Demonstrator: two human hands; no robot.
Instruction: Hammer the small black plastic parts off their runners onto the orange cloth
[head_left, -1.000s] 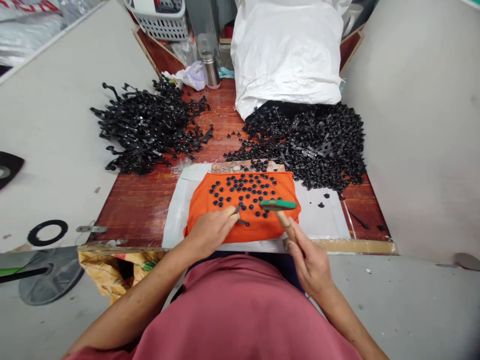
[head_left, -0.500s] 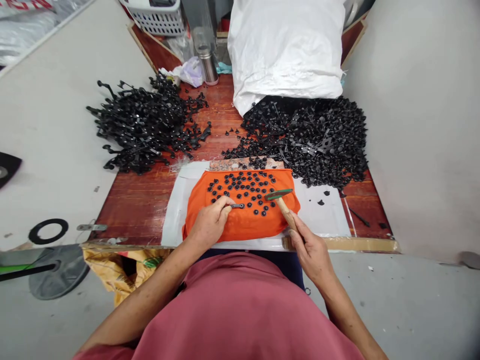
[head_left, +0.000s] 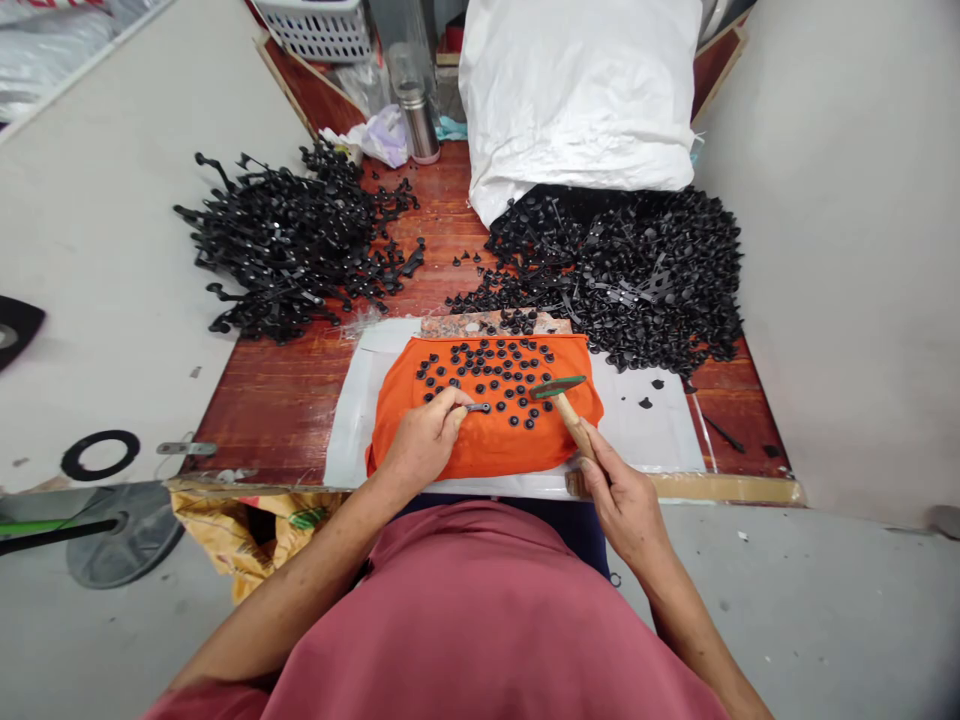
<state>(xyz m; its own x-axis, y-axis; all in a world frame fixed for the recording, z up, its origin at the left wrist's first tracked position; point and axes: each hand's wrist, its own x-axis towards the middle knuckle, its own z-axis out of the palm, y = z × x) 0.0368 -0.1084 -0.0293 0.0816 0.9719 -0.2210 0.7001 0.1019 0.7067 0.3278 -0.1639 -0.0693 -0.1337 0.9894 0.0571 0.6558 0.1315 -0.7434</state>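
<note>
Between left fingers, black strap, end protruding

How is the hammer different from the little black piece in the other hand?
The hammer is bigger; the black piece is much smaller. The hammer has a partly green head and a wooden handle; what shows of the black piece is dark. The hammer is in the right hand; the black piece is in the left hand. Both are held at the orange cloth.
</note>
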